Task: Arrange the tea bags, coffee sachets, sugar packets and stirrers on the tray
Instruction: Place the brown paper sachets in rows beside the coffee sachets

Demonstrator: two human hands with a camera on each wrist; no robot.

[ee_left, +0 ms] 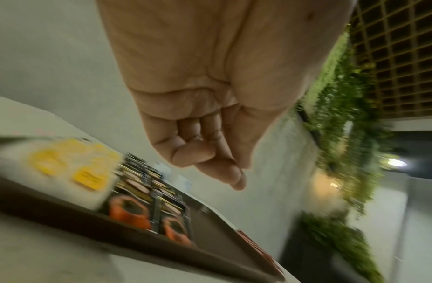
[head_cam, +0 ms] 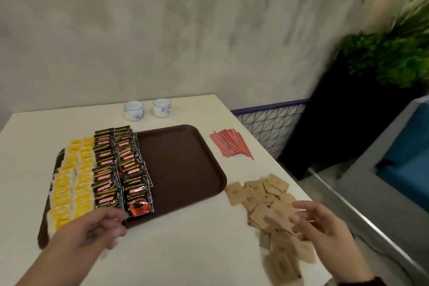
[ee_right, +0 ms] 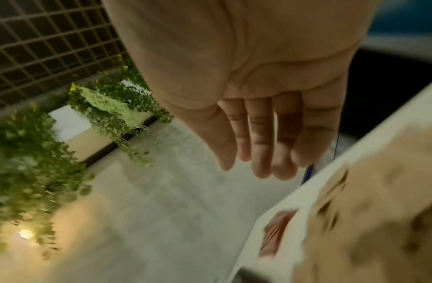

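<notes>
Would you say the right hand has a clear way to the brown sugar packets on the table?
Probably yes: the right hand hovers open and empty just above the brown sugar packets, with nothing between them.

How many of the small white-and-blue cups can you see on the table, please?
2. The left cup stands near the table's far edge, behind the brown tray; the right cup stands beside it, apart. None appears hidden.

Your tray is dark brown. At its 9 o'clock: yellow-and-white tea bags, black coffee sachets printed orange. At 3 o'clock: red-and-white striped stirrers. At 5: tan sugar packets.
</notes>
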